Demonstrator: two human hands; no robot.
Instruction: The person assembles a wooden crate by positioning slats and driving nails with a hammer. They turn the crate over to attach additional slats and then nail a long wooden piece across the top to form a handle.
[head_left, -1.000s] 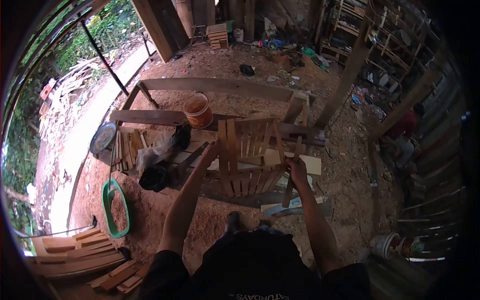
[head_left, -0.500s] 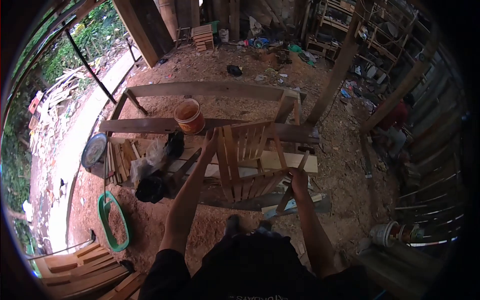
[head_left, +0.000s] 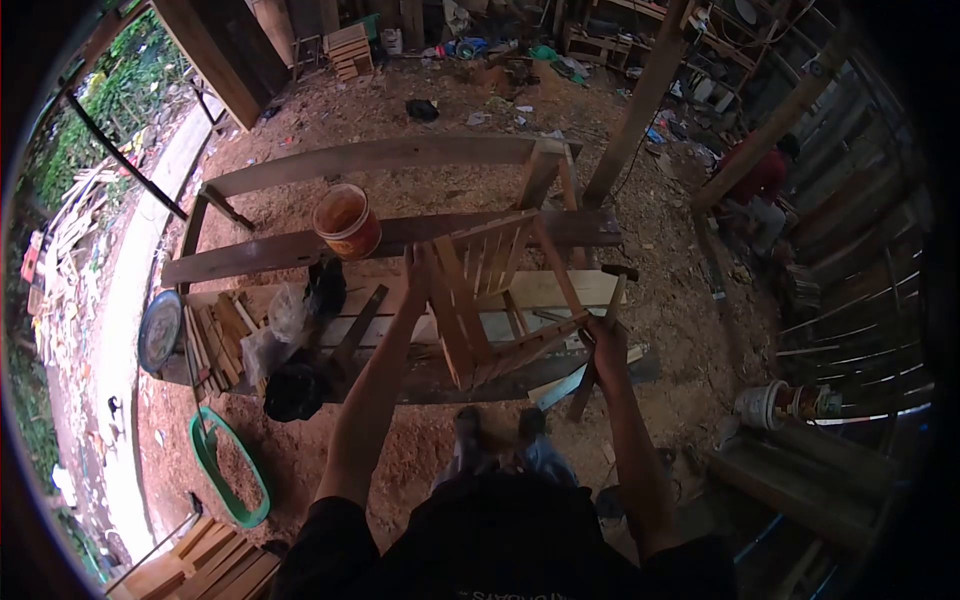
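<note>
A slatted wooden frame [head_left: 465,310] hangs tilted above the low workbench, held between both hands. My left hand [head_left: 417,282] grips its upper left side, fingers closed round the edge. At its near right corner, my right hand [head_left: 607,350] is closed, touching the frame. A hammer [head_left: 620,272] has its head showing just above that hand, and its handle seems to run down through the same fingers. Under the frame lie pale boards [head_left: 575,288] on the bench. The fingers' undersides are hidden.
An orange-brown bucket [head_left: 348,222] stands on the bench's dark plank. Thin wood strips [head_left: 215,340], clear plastic [head_left: 280,325] and a black bag [head_left: 293,390] lie left. A green oval rim [head_left: 228,470] is on the floor. Posts [head_left: 640,105] and a crouching person [head_left: 760,185] are right.
The view has shifted, so the bench and bucket appear farther left. The wooden frame has tilted and turned slightly in my hands. The hammer has moved along with my right hand.
</note>
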